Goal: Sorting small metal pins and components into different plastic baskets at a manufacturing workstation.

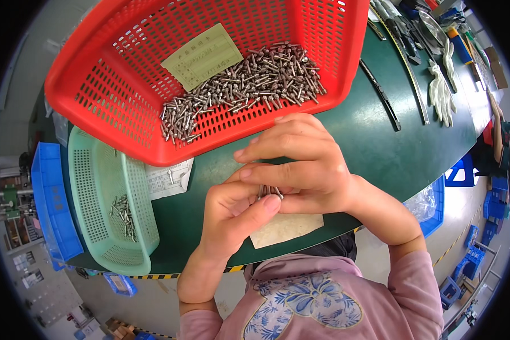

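My left hand (230, 211) is closed around several small metal pins with heads (270, 192), its thumb lying across them. Against it, my right hand (311, 161) curls in from the right, thumb and fingers gathered at the same pins while its upper fingers arch over them. The lower ends of the pins are hidden in the fingers. Beyond my hands, a red perforated basket (105, 126) is tilted toward me, with a heap of similar pins (255, 79) and a yellowish paper card (203, 55) inside.
To the left stands a pale green basket (139, 198) with fewer pins, beside a blue bin (54, 198). A printed sheet (170, 179) and a beige paper (287, 229) lie on the green table (374, 164). White gloves (441, 95), a black strip-like tool (381, 95) and other tools are at right.
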